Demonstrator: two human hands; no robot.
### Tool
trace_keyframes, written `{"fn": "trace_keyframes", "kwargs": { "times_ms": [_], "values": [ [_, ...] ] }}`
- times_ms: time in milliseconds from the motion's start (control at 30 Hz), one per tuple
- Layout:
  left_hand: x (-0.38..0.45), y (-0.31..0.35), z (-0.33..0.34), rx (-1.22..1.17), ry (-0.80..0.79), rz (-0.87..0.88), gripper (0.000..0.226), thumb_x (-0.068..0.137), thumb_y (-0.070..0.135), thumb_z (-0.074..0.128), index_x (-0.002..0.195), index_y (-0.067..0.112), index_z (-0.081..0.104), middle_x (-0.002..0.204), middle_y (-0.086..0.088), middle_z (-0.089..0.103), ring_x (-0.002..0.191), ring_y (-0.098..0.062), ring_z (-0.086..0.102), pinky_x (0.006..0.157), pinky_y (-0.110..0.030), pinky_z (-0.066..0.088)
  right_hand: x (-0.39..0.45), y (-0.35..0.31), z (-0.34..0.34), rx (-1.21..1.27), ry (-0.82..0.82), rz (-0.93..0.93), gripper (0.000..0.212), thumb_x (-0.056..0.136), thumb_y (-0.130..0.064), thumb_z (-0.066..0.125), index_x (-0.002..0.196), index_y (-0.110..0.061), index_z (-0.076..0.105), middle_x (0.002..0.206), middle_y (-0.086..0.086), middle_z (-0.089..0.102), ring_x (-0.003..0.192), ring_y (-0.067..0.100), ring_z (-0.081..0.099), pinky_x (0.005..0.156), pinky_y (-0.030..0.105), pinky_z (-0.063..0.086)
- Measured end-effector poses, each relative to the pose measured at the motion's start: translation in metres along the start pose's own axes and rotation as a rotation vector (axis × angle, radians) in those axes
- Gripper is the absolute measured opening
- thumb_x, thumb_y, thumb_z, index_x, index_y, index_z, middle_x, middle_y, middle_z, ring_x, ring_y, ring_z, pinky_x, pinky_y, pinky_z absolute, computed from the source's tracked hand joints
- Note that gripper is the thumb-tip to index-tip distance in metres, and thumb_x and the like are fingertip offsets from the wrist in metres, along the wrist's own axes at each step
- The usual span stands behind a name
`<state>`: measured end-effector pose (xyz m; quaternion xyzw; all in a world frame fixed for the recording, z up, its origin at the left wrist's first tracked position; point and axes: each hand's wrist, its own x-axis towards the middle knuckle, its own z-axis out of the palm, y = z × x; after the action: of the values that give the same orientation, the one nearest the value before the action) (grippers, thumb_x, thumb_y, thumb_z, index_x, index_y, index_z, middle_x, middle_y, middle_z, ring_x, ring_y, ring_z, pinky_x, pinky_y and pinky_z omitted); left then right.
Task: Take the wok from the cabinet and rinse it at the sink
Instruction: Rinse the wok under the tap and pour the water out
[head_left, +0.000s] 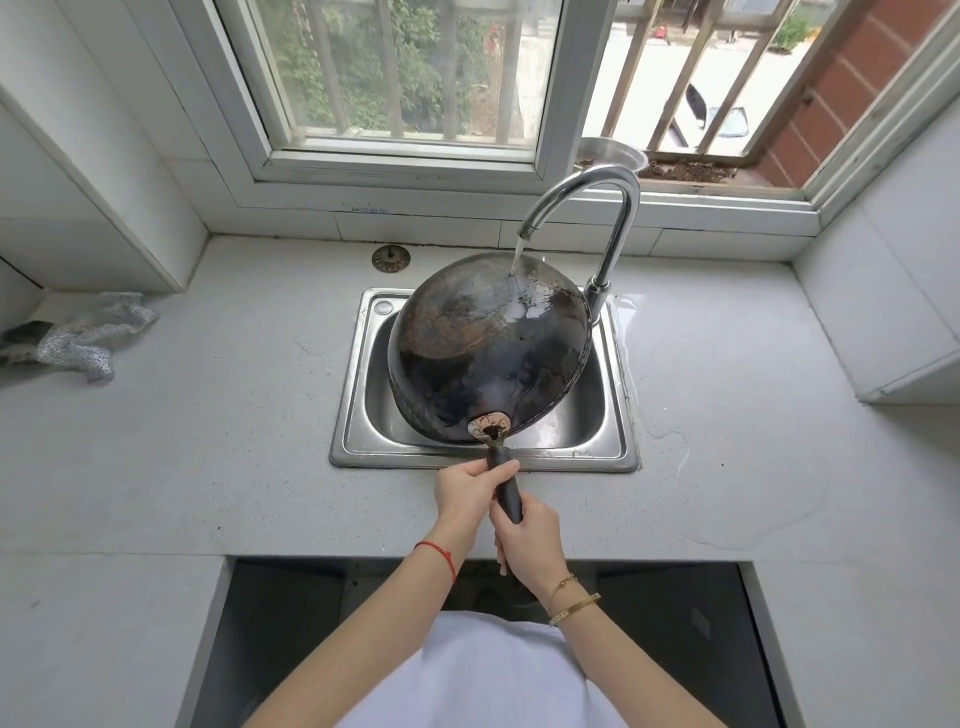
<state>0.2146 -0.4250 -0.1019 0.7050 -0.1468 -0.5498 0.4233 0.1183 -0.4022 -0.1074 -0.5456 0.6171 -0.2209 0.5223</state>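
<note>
Grey countertop (208, 441), steel sink (358, 415) under window. We hold the wok (483, 348) upside down over the basin, faucet (597, 208) water hitting its far side. Left hand (467, 493) and right hand (530, 545) both clamp the handle (506, 488).

Daylight floods in through the window (415, 78), and we see the pale tabletop (208, 441) in front of it evenly bright, with only soft, faint shadows. Beyond the window the street is blown out to near white. A wet glare shines on the wok (488, 348) below the window, where the water (517, 257) strikes. The wide lens bows the window frame and bends the tabletop's edges outward. We find the centre sharp; the corners soften slightly.
</note>
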Motion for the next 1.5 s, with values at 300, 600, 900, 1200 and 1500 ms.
{"fn": "trace_keyframes", "kwargs": {
  "times_ms": [300, 600, 900, 1200, 1500],
  "values": [
    [0.001, -0.002, -0.002, -0.078, -0.038, -0.033, 0.028, 0.078, 0.024, 0.081, 0.102, 0.01, 0.075, 0.095, -0.005, 0.076, 0.09, -0.018, 0.07, 0.073, -0.024, 0.057, 0.001, 0.001, 0.001, -0.089, 0.033, -0.027, 0.011, 0.098, -0.026, 0.057, 0.102, -0.016, 0.061, 0.069, 0.0, 0.063, 0.054, 0.012, 0.062, 0.05, 0.023, 0.056],
    [-0.003, 0.0, -0.007, -0.283, -0.147, -0.083, 0.016, 0.084, 0.014, 0.076, 0.098, 0.008, 0.073, 0.096, -0.013, 0.076, 0.092, -0.024, 0.073, 0.07, -0.023, 0.057, 0.0, -0.004, 0.0, -0.179, 0.062, -0.056, 0.016, 0.097, -0.027, 0.058, 0.108, -0.017, 0.064, 0.078, -0.001, 0.066, 0.07, 0.013, 0.066, 0.064, 0.025, 0.06],
    [-0.003, -0.005, -0.02, -0.377, -0.265, -0.069, 0.016, 0.089, 0.014, 0.069, 0.096, 0.0, 0.072, 0.084, -0.013, 0.074, 0.082, -0.021, 0.071, 0.079, -0.034, 0.058, -0.001, -0.021, -0.019, 0.429, -0.342, 0.413, 0.021, 0.09, -0.019, 0.064, 0.075, -0.011, 0.052, 0.053, 0.001, 0.045, 0.043, 0.012, 0.041, 0.041, 0.022, 0.04],
    [-0.008, -0.007, -0.024, -0.532, -0.307, -0.075, 0.027, 0.099, 0.013, 0.054, 0.117, -0.006, 0.063, 0.113, -0.021, 0.071, 0.094, -0.024, 0.074, 0.084, -0.034, 0.06, -0.004, -0.02, -0.008, 0.085, -0.106, 0.202, 0.014, 0.087, -0.016, 0.066, 0.078, -0.006, 0.063, 0.054, 0.004, 0.053, 0.038, 0.012, 0.048, 0.04, 0.022, 0.045],
    [-0.015, 0.0, -0.015, -0.426, -0.348, -0.009, 0.022, 0.091, 0.009, 0.066, 0.108, -0.004, 0.067, 0.111, -0.02, 0.072, 0.108, -0.028, 0.07, 0.097, -0.037, 0.055, -0.006, -0.016, -0.004, -0.116, 0.151, 0.043, 0.024, 0.086, -0.026, 0.069, 0.069, -0.009, 0.067, 0.055, -0.001, 0.058, 0.052, 0.012, 0.05, 0.056, 0.031, 0.05]
  ]
}}
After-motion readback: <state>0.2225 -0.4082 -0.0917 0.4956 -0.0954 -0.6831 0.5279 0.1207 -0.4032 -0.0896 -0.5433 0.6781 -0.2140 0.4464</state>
